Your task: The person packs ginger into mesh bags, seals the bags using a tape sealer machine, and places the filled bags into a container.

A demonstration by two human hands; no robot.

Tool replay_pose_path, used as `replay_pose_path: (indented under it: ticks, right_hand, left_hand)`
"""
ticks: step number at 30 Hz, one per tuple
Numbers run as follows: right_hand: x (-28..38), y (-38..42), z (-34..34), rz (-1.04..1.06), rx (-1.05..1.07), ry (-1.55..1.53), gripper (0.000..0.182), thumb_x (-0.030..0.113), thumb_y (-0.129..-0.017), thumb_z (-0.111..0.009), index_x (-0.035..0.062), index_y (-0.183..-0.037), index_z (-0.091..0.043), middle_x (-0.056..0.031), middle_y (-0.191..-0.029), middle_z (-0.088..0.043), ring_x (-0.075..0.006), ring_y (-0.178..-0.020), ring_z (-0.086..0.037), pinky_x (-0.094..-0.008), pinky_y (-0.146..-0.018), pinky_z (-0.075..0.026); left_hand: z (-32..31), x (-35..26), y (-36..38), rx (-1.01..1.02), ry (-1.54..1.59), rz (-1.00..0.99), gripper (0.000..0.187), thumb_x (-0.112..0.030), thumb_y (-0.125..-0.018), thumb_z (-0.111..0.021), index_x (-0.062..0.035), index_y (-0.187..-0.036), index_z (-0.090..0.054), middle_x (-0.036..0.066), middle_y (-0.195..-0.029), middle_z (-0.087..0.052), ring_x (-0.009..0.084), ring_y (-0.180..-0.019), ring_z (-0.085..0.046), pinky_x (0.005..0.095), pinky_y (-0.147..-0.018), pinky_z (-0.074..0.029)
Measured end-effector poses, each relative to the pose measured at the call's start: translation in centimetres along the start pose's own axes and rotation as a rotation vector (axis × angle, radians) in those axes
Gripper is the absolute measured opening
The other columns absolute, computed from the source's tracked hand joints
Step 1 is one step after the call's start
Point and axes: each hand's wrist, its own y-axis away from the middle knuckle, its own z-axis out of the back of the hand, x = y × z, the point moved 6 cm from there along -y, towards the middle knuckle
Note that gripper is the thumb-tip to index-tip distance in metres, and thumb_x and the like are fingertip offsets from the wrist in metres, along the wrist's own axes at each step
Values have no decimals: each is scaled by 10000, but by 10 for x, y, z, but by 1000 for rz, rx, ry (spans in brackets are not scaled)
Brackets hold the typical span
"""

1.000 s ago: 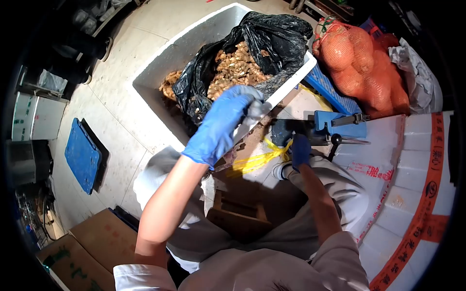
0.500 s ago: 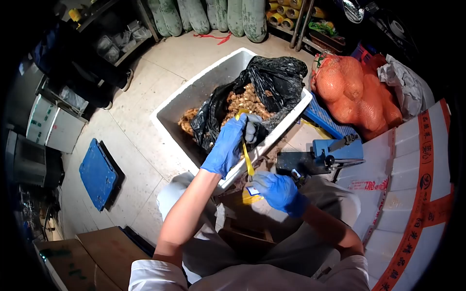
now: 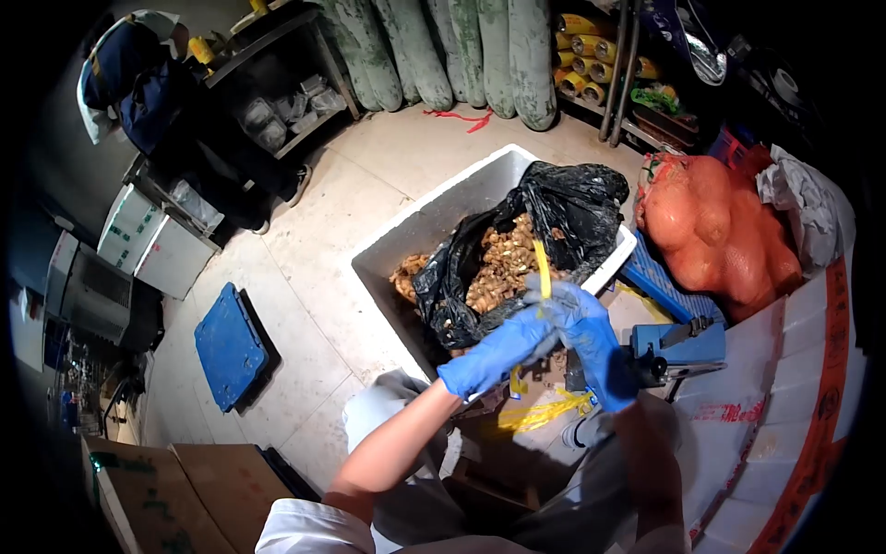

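Both of my hands wear blue gloves and meet over the near edge of a white foam box (image 3: 406, 226). My left hand (image 3: 503, 349) is closed, its fingers pressed against those of my right hand (image 3: 591, 337). A narrow yellow strip (image 3: 542, 257) rises from between the fingers, and a short yellow piece (image 3: 516, 381) shows below them. My right hand is closed around the strip too; the exact grip is partly hidden. Inside the box, pieces of ginger (image 3: 503, 263) lie in and beside a crumpled black plastic bag (image 3: 577, 198).
A blue metal device (image 3: 688, 343) stands right of my hands, near an orange mesh sack (image 3: 715, 226). Yellow strips (image 3: 544, 413) lie below my hands. A blue lid (image 3: 231, 349) rests on the floor at left. Another person (image 3: 175, 120) stands at the far left.
My hands have come together from apart, my right hand moving up to my left. The yellow strip now points upward from the fingers. The view has shifted, so the box appears lower and further right.
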Motion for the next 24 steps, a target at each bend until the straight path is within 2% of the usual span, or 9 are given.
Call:
replay_pose_path:
  ticks: [2,4,6,9,11,14,15,18,24]
  right_hand:
    - [4,2,-8,113,-48,85,263,168,-818,-512,-21,-1000,-526,-64,-848,-559,-115,-772,-531,-228,-684,-426]
    - [18,8,1,216,-183,213,254,185,-829,-477,-30,-947,-543,-59,-773,-555,-109,-696,-523,-221,-617,-421]
    - [25,13,18,242,-351,231,272,201,-839,-443,-39,-894,-560,-55,-699,-551,-103,-621,-514,-214,-549,-416]
    - [0,4,48,13,-341,43,230,161,-822,-461,-36,-877,-564,22,-502,-441,-16,-350,-336,-154,-322,-229]
    - [-4,2,44,46,-89,279,228,136,-828,-440,-53,-887,-554,10,-510,-451,-24,-331,-319,-161,-313,-227]
    - [-24,-6,38,3,-115,331,220,134,-826,-444,-48,-886,-552,7,-519,-456,-31,-347,-333,-164,-326,-242]
    - [-30,-11,35,-13,-119,351,217,133,-825,-445,-46,-886,-551,6,-522,-457,-33,-353,-338,-165,-331,-246]
    - [-44,-28,28,-52,-116,419,208,130,-822,-449,-40,-886,-549,3,-530,-462,-40,-369,-353,-169,-344,-261]
    - [-74,-57,14,-137,-99,529,191,126,-817,-456,-29,-884,-544,-2,-547,-471,-54,-401,-382,-176,-371,-289]
  left_hand:
    - [-3,17,1,51,-126,118,326,-391,-858,-430,-76,-800,-492,-39,-598,-416,49,-551,-378,183,-495,-337]
    - [-5,18,-1,27,-227,-9,339,-362,-852,-459,-51,-978,-506,23,-768,-502,102,-727,-466,230,-659,-405]
    - [-3,14,-1,13,-409,92,400,-335,-846,-476,-49,-1125,-451,82,-971,-502,151,-910,-460,272,-810,-372]
    - [21,-12,-1,-226,-239,-72,402,-316,-836,-499,-53,-1134,-444,107,-1053,-478,171,-975,-444,264,-831,-354]
    - [36,-10,-6,-323,-107,-120,339,-290,-829,-515,-32,-1048,-492,62,-937,-520,127,-878,-466,251,-787,-378]
    - [31,-14,2,-261,247,-124,232,-241,-828,-520,-48,-957,-511,-5,-830,-497,55,-785,-425,194,-721,-368]
    - [34,-8,-1,-296,137,-324,196,-208,-818,-529,-44,-920,-499,-16,-807,-480,48,-747,-410,181,-666,-367]
    - [52,19,-18,-362,150,-160,154,-198,-808,-512,-50,-812,-468,-22,-744,-407,58,-675,-374,198,-581,-361]
    - [68,19,1,-659,79,-234,106,-123,-793,-523,-31,-843,-538,55,-779,-537,149,-729,-507,284,-653,-429]
